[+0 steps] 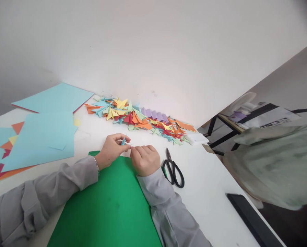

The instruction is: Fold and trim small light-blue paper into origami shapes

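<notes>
A small piece of folded blue paper [123, 141] is pinched between the thumb and fingers of my left hand [112, 149]. My right hand [145, 160] is closed, its fingers curled and their tips meeting those of the left. What it pinches there is too small and hidden to make out. Both hands are over the far edge of a large green sheet [109, 202]. Black-handled scissors [173, 168] lie just right of my right hand, blades pointing away from me.
A long heap of colourful folded paper pieces [135, 118] runs along the wall. Light blue sheets [44, 137] and orange, red and yellow scraps lie at the left. A black bar [253, 219] lies by the table's right edge. Beyond it is a person in pale green clothing [276, 164].
</notes>
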Available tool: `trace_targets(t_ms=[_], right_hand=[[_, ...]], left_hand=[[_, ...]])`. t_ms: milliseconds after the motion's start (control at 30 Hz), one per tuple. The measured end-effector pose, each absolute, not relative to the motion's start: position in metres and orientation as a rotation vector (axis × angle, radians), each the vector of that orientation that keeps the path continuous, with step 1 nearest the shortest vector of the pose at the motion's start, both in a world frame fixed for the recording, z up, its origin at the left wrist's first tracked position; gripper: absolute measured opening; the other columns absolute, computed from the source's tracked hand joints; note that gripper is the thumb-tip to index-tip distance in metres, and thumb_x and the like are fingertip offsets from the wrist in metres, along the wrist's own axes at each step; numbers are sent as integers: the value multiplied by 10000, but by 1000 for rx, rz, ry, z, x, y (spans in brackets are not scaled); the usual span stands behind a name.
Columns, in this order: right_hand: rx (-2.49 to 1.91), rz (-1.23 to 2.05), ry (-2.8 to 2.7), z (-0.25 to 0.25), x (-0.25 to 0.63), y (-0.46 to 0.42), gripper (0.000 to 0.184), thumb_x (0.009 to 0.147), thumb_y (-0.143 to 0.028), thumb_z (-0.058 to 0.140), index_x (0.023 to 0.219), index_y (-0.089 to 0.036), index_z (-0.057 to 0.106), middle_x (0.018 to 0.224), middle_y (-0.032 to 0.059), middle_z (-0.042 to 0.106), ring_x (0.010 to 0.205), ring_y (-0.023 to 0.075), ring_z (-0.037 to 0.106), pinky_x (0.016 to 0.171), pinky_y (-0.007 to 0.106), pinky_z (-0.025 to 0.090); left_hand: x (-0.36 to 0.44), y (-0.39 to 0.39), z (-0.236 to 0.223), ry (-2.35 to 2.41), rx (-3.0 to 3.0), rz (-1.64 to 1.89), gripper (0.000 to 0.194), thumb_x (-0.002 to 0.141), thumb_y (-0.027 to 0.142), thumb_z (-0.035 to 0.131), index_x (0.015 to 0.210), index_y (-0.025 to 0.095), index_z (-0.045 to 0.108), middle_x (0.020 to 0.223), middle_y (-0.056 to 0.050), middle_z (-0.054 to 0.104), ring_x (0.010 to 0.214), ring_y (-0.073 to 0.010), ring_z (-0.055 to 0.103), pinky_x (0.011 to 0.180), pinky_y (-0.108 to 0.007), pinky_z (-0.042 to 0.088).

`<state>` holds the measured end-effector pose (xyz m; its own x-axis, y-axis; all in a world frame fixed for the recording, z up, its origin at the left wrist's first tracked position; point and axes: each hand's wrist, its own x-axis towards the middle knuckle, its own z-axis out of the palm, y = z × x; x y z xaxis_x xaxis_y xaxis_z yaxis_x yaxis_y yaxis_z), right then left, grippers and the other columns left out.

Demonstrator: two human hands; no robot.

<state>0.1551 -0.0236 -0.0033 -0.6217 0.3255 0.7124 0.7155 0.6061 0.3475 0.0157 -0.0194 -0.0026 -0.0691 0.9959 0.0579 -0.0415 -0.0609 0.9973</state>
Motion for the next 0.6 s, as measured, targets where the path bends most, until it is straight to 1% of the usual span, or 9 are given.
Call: trace_targets(t_ms=[100, 200, 300, 367, 433, 467, 533, 600], right_hand=[[-774, -868, -2243, 0, 154, -24, 244, 832, -102, 462, 624, -164, 573, 499, 16, 537, 505, 135, 436, 549, 319, 262], [-748, -828, -2283, 2, 152, -25, 267, 840, -82, 437, 620, -164, 566, 508, 23, 536, 507, 136, 435, 574, 322, 271], [-767, -768, -2299, 1, 151, -27, 253, 831, -80, 439, 635, -164, 575, 517, 27, 551, 507, 136, 461, 592, 322, 295], [-853, -657, -2244, -2, 152, -28, 205, 813, -110, 459, 669, -166, 595, 541, 34, 579, 524, 143, 501, 590, 314, 330], [-1030, -419, -2078, -6, 152, -30, 149, 778, -159, 483, 712, -167, 616, 588, 47, 618, 550, 154, 545, 572, 299, 379], [-1134, -240, -1947, -8, 152, -30, 142, 756, -171, 485, 715, -168, 621, 600, 48, 628, 544, 152, 556, 551, 285, 402], [-1287, 233, -1705, -10, 152, -30, 140, 727, -213, 492, 687, -174, 621, 574, 32, 630, 502, 144, 565, 492, 261, 431], [-1345, 717, -1472, -11, 151, -28, 148, 706, -265, 515, 634, -174, 607, 529, 14, 620, 459, 139, 565, 425, 242, 430]], left_hand=[[16, -19, -5, 1175, 1119, 1342, 229, 522, 160, 688, 739, 131, 620, 737, -15, 608, 608, -100, 547, 540, -234, 466], [16, -18, -7, 1145, 1072, 1359, 260, 505, 177, 712, 745, 131, 625, 759, -19, 608, 622, -102, 549, 556, -242, 478], [16, -17, -7, 1140, 1063, 1371, 266, 493, 180, 721, 736, 128, 626, 758, -17, 610, 630, -101, 545, 567, -246, 482], [16, -17, -5, 1140, 1062, 1385, 260, 489, 173, 720, 727, 129, 625, 736, -8, 610, 628, -98, 537, 575, -247, 481], [17, -18, -3, 1132, 1059, 1397, 258, 486, 169, 718, 724, 131, 625, 708, 1, 609, 631, -98, 531, 587, -249, 480], [17, -18, -2, 1128, 1063, 1400, 257, 488, 169, 717, 724, 131, 625, 695, 4, 607, 635, -100, 530, 592, -249, 480], [17, -19, -1, 1131, 1093, 1394, 250, 497, 175, 713, 726, 131, 624, 684, 5, 606, 643, -105, 532, 595, -249, 475], [18, -19, -1, 1145, 1154, 1381, 231, 517, 179, 703, 729, 131, 623, 697, -2, 613, 659, -112, 540, 602, -249, 468]])
